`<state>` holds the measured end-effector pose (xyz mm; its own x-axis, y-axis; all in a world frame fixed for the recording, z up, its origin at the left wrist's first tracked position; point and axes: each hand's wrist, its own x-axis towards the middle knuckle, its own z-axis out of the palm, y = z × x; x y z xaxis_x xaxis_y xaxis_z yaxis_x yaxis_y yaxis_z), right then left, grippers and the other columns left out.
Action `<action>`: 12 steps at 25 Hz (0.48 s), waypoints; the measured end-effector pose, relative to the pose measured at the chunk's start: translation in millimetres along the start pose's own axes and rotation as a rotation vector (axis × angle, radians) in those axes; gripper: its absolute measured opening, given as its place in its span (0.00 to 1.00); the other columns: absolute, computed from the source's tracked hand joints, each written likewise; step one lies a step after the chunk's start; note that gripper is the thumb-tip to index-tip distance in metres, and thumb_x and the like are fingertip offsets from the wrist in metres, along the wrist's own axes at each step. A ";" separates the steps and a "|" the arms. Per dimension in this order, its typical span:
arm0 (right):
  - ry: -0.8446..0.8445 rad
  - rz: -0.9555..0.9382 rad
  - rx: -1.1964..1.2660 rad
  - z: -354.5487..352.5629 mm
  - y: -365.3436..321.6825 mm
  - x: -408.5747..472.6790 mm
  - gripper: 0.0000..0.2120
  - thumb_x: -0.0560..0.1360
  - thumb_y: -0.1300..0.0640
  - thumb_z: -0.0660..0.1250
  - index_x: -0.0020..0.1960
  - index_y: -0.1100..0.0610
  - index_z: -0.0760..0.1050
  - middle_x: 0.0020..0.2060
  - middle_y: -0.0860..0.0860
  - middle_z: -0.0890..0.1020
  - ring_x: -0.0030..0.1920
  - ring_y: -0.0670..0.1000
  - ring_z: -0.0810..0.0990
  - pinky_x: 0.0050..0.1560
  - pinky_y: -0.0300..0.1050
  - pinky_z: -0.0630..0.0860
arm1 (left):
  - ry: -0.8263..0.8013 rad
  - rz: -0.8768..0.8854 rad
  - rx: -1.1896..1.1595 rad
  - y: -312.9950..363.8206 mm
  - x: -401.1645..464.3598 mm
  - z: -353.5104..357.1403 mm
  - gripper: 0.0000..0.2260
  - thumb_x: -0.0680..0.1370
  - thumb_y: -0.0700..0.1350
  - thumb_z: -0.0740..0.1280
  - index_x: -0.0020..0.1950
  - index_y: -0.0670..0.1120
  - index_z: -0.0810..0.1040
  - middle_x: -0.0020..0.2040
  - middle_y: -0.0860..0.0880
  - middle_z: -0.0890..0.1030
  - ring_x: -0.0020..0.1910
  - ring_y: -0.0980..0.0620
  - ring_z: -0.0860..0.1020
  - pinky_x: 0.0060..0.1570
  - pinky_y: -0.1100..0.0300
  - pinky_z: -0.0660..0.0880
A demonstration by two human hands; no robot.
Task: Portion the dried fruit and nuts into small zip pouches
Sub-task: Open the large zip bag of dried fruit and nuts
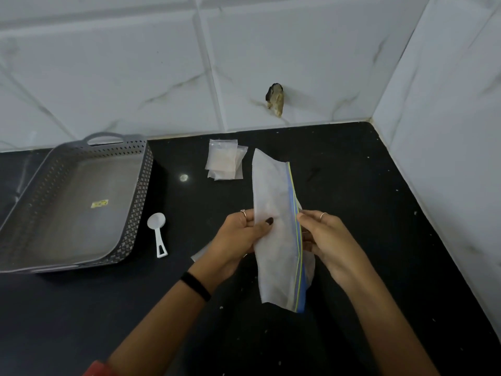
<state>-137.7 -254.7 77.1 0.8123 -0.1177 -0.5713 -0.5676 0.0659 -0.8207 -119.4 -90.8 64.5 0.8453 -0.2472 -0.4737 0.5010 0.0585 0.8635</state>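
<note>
Both my hands hold a large translucent zip bag with a blue and green zip strip along its right edge, lifted above the black counter. My left hand grips its left side, thumb on the front. My right hand pinches the zip strip. What is inside the bag I cannot make out. A small stack of clear zip pouches lies flat on the counter behind the bag. A white measuring scoop lies to the left of my left hand.
A grey perforated basket with a handle stands at the left on the black counter. White marble-look tiled walls close the back and the right side. A dark hole breaks the back wall.
</note>
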 end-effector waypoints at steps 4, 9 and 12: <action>-0.061 0.007 0.323 -10.5 -12.5 -5.8 0.08 0.77 0.61 0.65 0.54 0.61 0.78 0.41 0.56 0.83 0.40 0.51 0.80 0.45 0.47 0.77 | -0.026 0.027 -0.058 -0.1 4.7 11.3 0.12 0.77 0.38 0.67 0.60 0.38 0.78 0.53 0.41 0.84 0.50 0.47 0.83 0.49 0.56 0.82; -0.094 -0.080 0.409 -15.2 -33.3 -12.6 0.05 0.75 0.63 0.66 0.49 0.61 0.79 0.38 0.54 0.83 0.38 0.49 0.81 0.47 0.46 0.79 | 0.349 0.306 0.518 25.6 0.9 35.1 0.22 0.70 0.50 0.76 0.57 0.46 0.70 0.48 0.50 0.78 0.43 0.56 0.78 0.42 0.66 0.77; -0.120 -0.205 0.391 -6.6 -42.5 -19.0 0.05 0.75 0.65 0.65 0.47 0.60 0.80 0.36 0.54 0.84 0.36 0.48 0.82 0.40 0.42 0.81 | 0.324 0.440 0.592 47.9 -7.0 43.0 0.14 0.75 0.54 0.69 0.47 0.43 0.76 0.39 0.48 0.78 0.35 0.56 0.76 0.36 0.68 0.75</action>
<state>-129.9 -261.8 123.0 0.9255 -0.0532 -0.3750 -0.3187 0.4255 -0.8470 -109.3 -127.9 116.6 0.9996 -0.0227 -0.0173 0.0049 -0.4595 0.8882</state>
